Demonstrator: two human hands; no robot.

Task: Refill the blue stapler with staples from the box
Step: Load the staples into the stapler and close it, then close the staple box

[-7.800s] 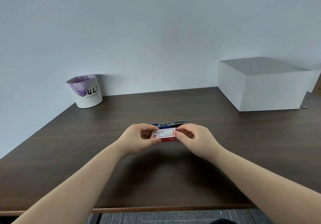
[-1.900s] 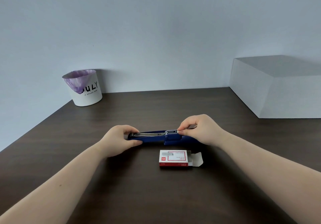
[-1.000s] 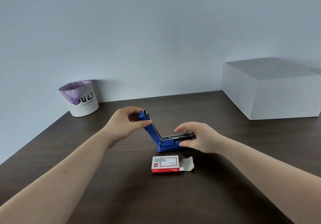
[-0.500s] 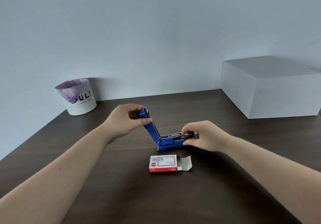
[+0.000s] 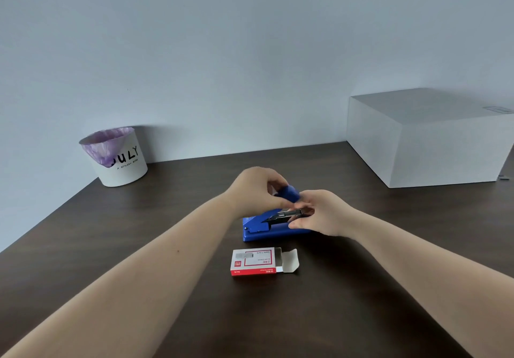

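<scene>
Stapler point(image 5: 267, 228) between both hands

Around the stapler point(image 5: 274, 228) the counter point(image 5: 167, 218) lies mostly bare. Just in front of it sits the staple box point(image 5: 254, 261), flap open to the right, leaving a narrow strip between them. Both hands point(image 5: 257, 191) point(image 5: 324, 213) crowd the stapler's top and right end. Far left of it stands a white bin point(image 5: 118, 156) by the wall; far right, a big white box point(image 5: 425, 140). Behind the stapler the counter is bare to the wall.

Blue stapler point(image 5: 261, 228), red-white staple box point(image 5: 254, 261)
</scene>
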